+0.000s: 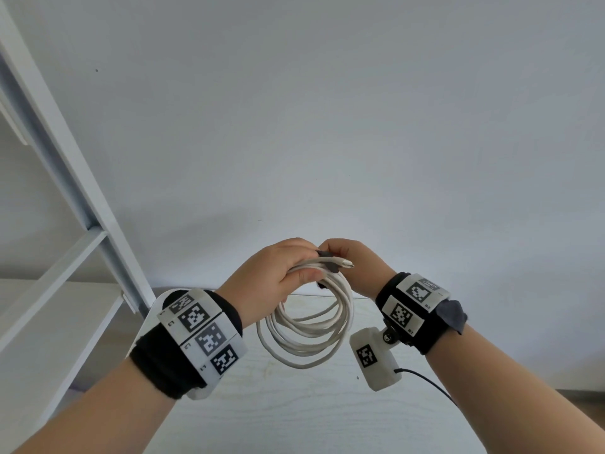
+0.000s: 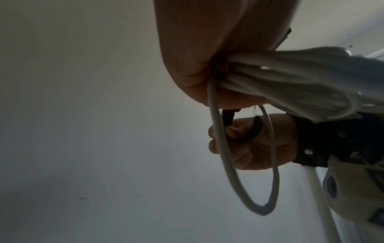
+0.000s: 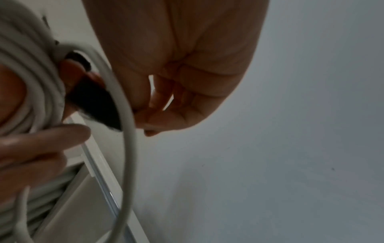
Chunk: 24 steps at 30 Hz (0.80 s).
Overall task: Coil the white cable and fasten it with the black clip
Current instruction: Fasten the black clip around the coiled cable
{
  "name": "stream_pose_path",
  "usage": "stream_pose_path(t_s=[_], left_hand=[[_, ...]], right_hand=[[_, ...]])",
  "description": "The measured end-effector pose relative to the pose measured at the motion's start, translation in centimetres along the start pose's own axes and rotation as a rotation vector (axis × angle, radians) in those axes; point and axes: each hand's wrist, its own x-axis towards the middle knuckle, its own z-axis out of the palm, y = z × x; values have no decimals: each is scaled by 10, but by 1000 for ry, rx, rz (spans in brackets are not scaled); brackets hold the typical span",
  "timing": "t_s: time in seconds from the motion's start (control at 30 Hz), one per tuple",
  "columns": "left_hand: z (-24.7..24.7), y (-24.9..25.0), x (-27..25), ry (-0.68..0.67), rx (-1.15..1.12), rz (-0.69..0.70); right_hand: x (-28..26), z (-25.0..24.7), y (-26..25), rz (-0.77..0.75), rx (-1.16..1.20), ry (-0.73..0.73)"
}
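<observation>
Both forearms reach in from the bottom edge of the head view, each wearing a black wristband with printed square markers. Held up in the air above the pale wooden surface [image 1: 327,417], the white cable [image 1: 307,329] hangs as a bundle of several round loops. The left hand [image 1: 271,273] is wrapped around the top of the bundle, fingers curled over the gathered strands and thumb pressed against them from the near side. One metal-tipped plug end sticks out to the right just past that grip. The right hand [image 1: 353,263] meets the left at the top of the coil, its fingertips pinching the black clip [image 1: 329,259], a dark strap that lies across the gathered strands beside the plug. In the right wrist view the strap [image 3: 93,105] shows as a dark band among the loops; whether it is closed around them cannot be told. A white shelf frame [image 1: 82,198] stands against the plain wall to the left.
</observation>
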Motion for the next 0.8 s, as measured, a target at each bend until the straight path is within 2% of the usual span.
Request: stream_pose_path(t_s=[0.13, 0.23, 0.3, 0.4, 0.53, 0.7, 0.8], left_hand=[[3, 3, -1, 1, -35, -10], [4, 4, -3, 7, -70, -24], [3, 7, -4, 9, -104, -30], [3, 8, -3, 13, -94, -15], [1, 2, 0, 42, -31, -23], [-1, -8, -1, 74, 9, -41], [-1, -13, -2, 90, 37, -57]], right_hand=[[2, 5, 0, -7, -74, -11], [2, 8, 2, 5, -247, 49], [2, 11, 4, 49, -221, 63], [1, 14, 4, 97, -84, 32], [-2, 15, 0, 102, 39, -169], [-9, 10, 6, 117, 496, -276], [-13, 10, 5, 118, 722, -276]])
